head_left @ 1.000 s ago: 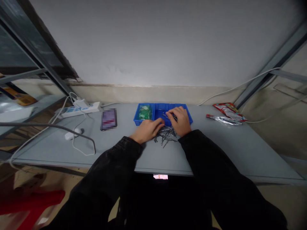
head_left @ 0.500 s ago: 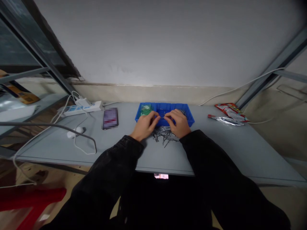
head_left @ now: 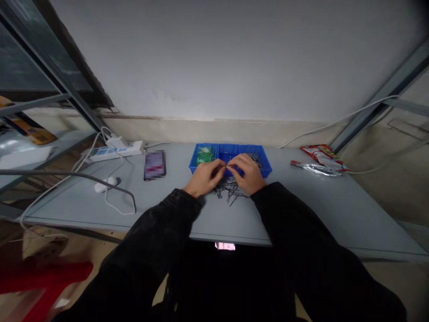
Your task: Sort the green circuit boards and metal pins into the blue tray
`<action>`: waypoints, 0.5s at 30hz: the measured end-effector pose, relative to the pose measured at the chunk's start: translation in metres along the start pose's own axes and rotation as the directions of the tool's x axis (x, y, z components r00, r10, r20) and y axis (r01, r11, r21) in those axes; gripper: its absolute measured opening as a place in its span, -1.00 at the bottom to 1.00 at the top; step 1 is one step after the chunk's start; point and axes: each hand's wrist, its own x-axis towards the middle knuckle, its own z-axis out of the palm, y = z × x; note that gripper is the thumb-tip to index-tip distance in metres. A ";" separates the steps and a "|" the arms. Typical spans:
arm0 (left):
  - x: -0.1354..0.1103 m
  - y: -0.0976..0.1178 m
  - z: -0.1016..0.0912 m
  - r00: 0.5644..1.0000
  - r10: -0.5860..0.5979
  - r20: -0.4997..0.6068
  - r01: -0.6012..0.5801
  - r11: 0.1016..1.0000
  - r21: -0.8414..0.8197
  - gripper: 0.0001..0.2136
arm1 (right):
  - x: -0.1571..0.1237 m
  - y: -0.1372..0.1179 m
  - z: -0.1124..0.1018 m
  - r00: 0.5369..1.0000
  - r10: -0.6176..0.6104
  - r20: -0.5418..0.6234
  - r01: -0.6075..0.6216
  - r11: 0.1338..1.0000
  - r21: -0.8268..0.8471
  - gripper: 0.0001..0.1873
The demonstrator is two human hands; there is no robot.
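My left hand (head_left: 203,178) and my right hand (head_left: 250,173) meet fingertip to fingertip over the front edge of a blue three-compartment bin (head_left: 264,163). Both pinch a small, thin metal pin (head_left: 228,167), its ends hidden by the fingers. Below them, a loose pile of grey metal pins (head_left: 230,193) lies on the table in front of the bin. Green and whitish material (head_left: 205,154) fills the bin's left compartment. Metal pieces (head_left: 256,159) show in the right one, partly behind my right hand.
To the left on the grey table (head_left: 231,223) are a pixelated purple item (head_left: 154,165), a white power strip (head_left: 117,152), a white earbud case (head_left: 105,184) and loose cables. Crumpled packets (head_left: 321,161) lie at the right. A wall stands behind the table.
My fingertips have come closer together around the pin, the left hand shifting slightly right. The pile and the bin stay where they were.
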 end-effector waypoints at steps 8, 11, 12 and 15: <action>-0.001 -0.002 0.001 1.000 0.017 -0.012 -0.017 1.000 0.002 -0.85 | -0.002 0.000 0.001 0.999 0.023 0.027 -0.023 1.000 0.001 -0.85; -0.001 -0.002 0.001 1.000 0.021 -0.017 -0.021 1.000 -0.003 -0.84 | -0.002 0.001 0.001 0.999 0.022 0.036 -0.022 1.000 -0.004 -0.84; -0.001 -0.001 0.001 1.000 0.023 -0.016 -0.023 1.000 -0.003 -0.84 | -0.002 0.001 0.001 0.999 0.021 0.036 -0.020 1.000 -0.006 -0.84; -0.001 0.000 0.000 1.000 0.030 -0.009 -0.030 1.000 -0.003 -0.84 | -0.002 0.000 0.001 0.999 0.022 0.043 -0.022 1.000 -0.009 -0.83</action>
